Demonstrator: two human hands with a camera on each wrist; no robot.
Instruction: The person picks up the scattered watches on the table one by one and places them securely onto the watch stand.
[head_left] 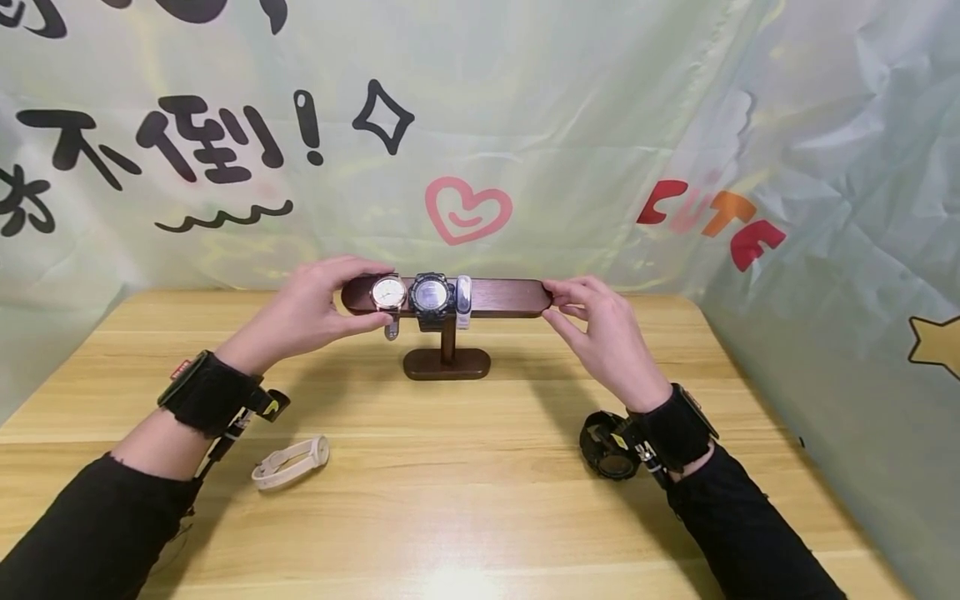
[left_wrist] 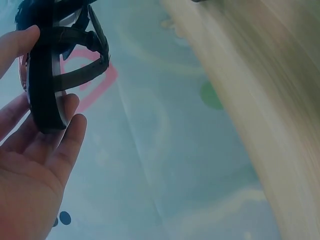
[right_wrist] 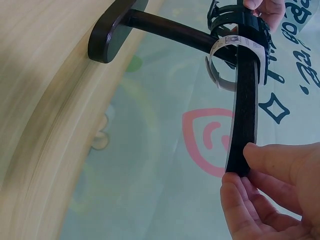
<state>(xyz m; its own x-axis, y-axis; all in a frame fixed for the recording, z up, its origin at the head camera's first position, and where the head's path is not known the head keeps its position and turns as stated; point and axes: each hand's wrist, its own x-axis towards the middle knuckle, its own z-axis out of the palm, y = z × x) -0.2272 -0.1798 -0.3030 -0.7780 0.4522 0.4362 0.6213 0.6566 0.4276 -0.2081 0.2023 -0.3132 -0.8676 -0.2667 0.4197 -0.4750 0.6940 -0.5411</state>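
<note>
A dark brown wooden watch stand [head_left: 513,298] has a long bar on a short post and an oval base. Its bar carries a rose-gold-rimmed watch [head_left: 388,292] at the left, a black digital watch [head_left: 431,295] beside it, then a pale fitness band [head_left: 463,300]. My left hand [head_left: 315,304] grips the bar's left end, thumb by the strap of the rose-gold-rimmed watch, fingers reaching behind. At the opposite end, my right hand [head_left: 603,333] pinches the bar's tip; the right wrist view shows the thumb [right_wrist: 275,157] on one side and fingers underneath.
A beige wristband [head_left: 291,463] lies on the wooden table [head_left: 450,467] at the left front. Another black watch [head_left: 606,450] lies near my right wrist, partly covered by the wrist gear. Printed cloth [head_left: 570,125] hangs behind and along the right side.
</note>
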